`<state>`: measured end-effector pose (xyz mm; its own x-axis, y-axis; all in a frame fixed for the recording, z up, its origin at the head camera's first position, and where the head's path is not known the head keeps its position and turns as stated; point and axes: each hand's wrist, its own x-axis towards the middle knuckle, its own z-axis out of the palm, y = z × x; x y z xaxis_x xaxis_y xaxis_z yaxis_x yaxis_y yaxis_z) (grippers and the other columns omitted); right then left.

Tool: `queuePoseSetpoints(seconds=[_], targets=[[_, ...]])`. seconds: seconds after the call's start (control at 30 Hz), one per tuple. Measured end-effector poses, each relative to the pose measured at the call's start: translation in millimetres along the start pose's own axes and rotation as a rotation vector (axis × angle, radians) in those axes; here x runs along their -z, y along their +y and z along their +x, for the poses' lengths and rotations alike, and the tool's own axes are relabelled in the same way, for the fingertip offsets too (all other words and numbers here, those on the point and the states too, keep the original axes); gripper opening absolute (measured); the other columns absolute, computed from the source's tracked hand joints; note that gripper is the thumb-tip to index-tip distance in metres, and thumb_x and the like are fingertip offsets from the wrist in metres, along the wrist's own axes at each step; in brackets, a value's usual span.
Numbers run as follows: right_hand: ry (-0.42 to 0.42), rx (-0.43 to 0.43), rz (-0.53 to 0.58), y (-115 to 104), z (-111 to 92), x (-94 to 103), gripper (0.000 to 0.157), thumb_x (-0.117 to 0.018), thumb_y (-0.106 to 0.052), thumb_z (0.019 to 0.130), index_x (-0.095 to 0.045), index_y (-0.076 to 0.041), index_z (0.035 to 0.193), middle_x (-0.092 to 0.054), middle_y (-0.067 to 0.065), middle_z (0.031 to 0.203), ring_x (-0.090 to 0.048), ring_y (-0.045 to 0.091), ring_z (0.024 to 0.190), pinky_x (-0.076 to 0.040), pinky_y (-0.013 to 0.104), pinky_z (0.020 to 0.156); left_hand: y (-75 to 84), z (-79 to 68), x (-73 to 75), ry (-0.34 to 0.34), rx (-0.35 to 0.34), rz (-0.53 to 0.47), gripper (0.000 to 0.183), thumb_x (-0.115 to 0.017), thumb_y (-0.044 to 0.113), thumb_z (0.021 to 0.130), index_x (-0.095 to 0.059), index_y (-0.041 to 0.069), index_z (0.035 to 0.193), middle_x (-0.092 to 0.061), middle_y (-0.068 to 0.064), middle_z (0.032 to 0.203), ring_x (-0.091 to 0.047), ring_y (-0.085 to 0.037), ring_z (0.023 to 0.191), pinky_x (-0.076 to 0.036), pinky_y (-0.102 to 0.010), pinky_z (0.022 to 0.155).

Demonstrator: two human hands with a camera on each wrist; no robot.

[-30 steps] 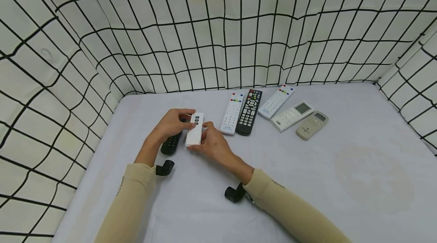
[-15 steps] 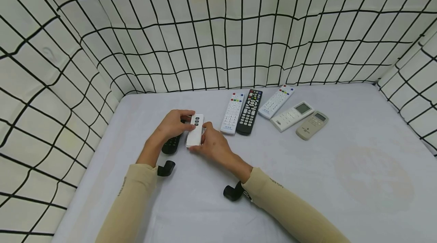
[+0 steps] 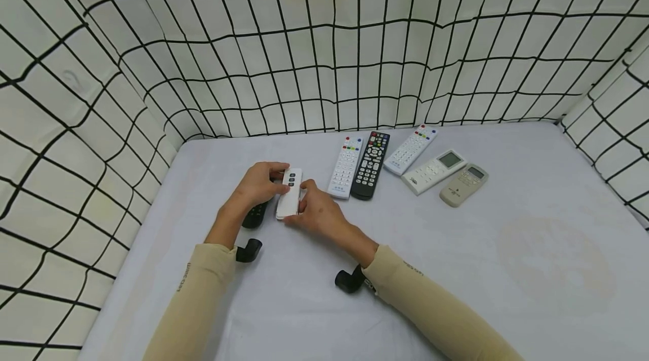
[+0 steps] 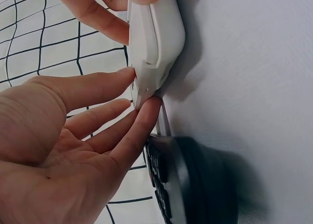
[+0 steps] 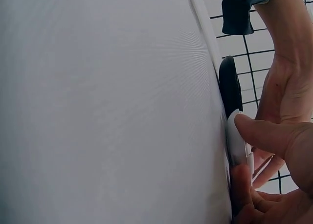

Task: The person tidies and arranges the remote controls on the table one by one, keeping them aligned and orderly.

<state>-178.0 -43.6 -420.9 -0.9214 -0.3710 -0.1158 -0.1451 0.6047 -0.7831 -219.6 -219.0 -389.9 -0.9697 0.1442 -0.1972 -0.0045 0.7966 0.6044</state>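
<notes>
A small white remote control [image 3: 289, 197] with a few dark buttons lies between the two hands, left of the table's middle. My left hand [image 3: 255, 185] holds its upper left side, the thumb on the button face. From the right, my right hand [image 3: 321, 210] grips it, thumb at the near end and fingers along the right edge. The left wrist view shows the remote's white casing [image 4: 168, 28] and a seam along its side. Beside it a black remote control [image 3: 255, 215] lies on the table, partly hidden under the left hand.
Right of the hands lie a white remote [image 3: 346, 168], a black remote [image 3: 370, 166], another white remote [image 3: 410, 151], a white remote with a screen [image 3: 434, 173] and a beige one [image 3: 463, 185]. A black-corded net [image 3: 333, 65] borders the white-covered table [image 3: 431, 254].
Both hands keep hold of the white remote, which stays nearly in place. The left hand and forearm have shifted very slightly right, covering a little more of the black remote.
</notes>
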Motion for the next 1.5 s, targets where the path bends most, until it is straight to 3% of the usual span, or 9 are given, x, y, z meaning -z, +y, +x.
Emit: queuePoseSetpoints(seconds=[0.8,1.3,1.5], targets=[[-0.001,-0.006,0.001,1,1,-0.9,0.083,-0.089,-0.027,0.084,-0.044,-0.003,0.149,-0.073,0.001,0.096,-0.057,0.008,0.075,-0.042,0.021,0.067,-2.2,1.0,-0.4,0.003,-0.009,-0.021,0.069,-0.071,0.009,0.095,-0.042,0.002,0.157,-0.052,-0.020,0.156,-0.055,-0.037,0.141,-0.046,-0.051,0.114],[-0.012,-0.010,-0.007,3,1,0.7,0.079,-0.088,-0.028,0.086,-0.045,-0.004,0.148,-0.073,0.002,0.099,-0.058,0.008,0.078,-0.044,0.022,0.070,-1.4,1.3,-0.7,0.002,0.012,-0.033,0.069,-0.071,0.009,0.095,-0.042,0.003,0.158,-0.052,-0.021,0.157,-0.054,-0.037,0.142,-0.048,-0.051,0.113],[-0.033,-0.018,0.053,0,-2,11.0,0.074,-0.083,-0.028,0.091,-0.044,-0.003,0.148,-0.073,0.004,0.097,-0.059,0.010,0.078,-0.046,0.022,0.071,-0.3,-1.5,-0.2,0.032,0.010,-0.056,0.065,-0.069,0.011,0.096,-0.046,0.005,0.156,-0.056,-0.023,0.153,-0.055,-0.038,0.141,-0.050,-0.051,0.110]])
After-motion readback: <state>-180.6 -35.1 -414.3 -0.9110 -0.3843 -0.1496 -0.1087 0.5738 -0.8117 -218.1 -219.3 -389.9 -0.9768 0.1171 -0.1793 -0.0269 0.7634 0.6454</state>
